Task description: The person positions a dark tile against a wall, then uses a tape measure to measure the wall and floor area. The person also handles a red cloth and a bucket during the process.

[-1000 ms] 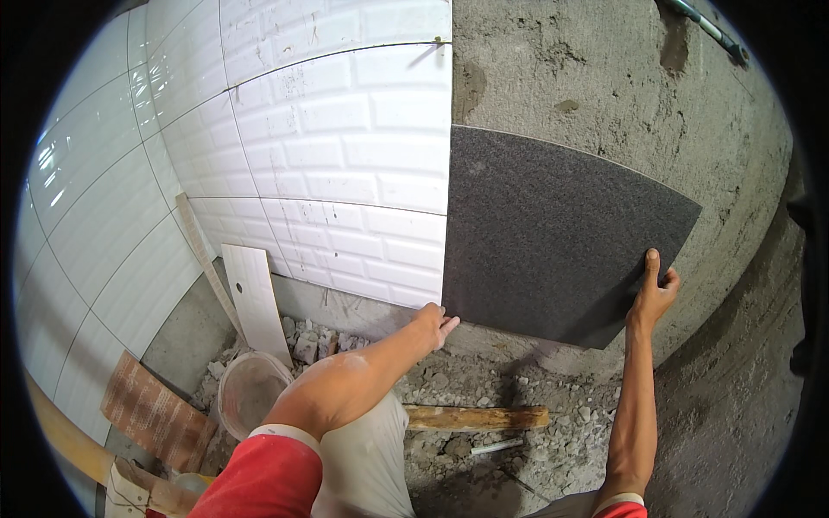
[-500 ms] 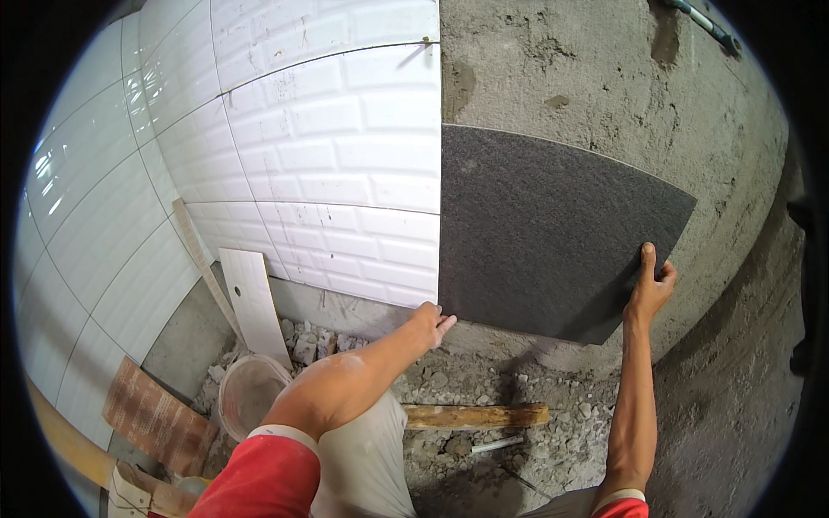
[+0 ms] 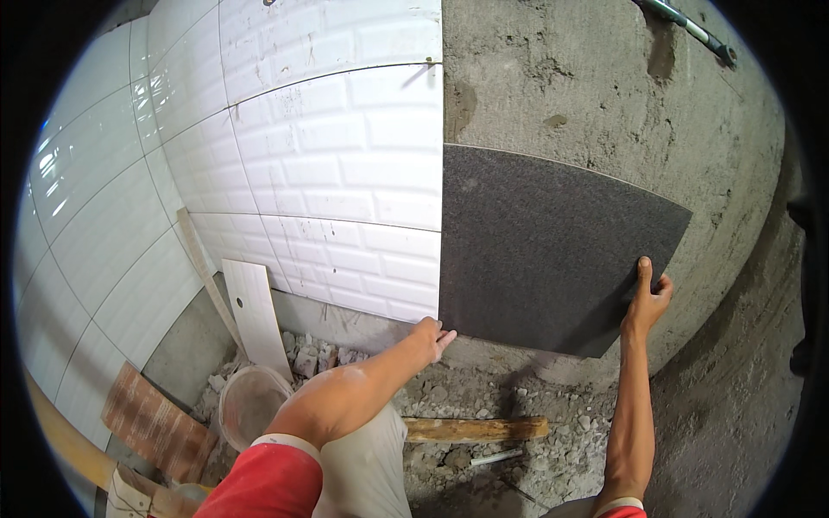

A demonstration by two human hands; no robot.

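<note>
A large dark grey tile (image 3: pixel 553 250) stands upright against the rough cement wall (image 3: pixel 553 78), its left edge meeting the white brick-relief tiles (image 3: pixel 345 190). With my left hand (image 3: pixel 432 338) I pinch its lower left corner, right at the bottom edge of the white tiling. My right hand (image 3: pixel 646 302) grips the tile's right edge low down, the thumb lying on the dark face and the fingers curled behind it. The back of the tile is hidden.
Rubble covers the floor, with a wooden plank (image 3: pixel 475 429) and a short white strip (image 3: pixel 496 457) on it. At the left are a dusty bucket (image 3: pixel 250 401), a leaning white tile piece (image 3: pixel 257 311), a wooden strip (image 3: pixel 207 276) and a brownish tile (image 3: pixel 155 423). A metal-tubed tool (image 3: pixel 691 30) is at upper right.
The whole scene sits slightly lower in the picture, as my view has tilted up. Both hands keep their hold on the dark tile, with no clear shift against the wall.
</note>
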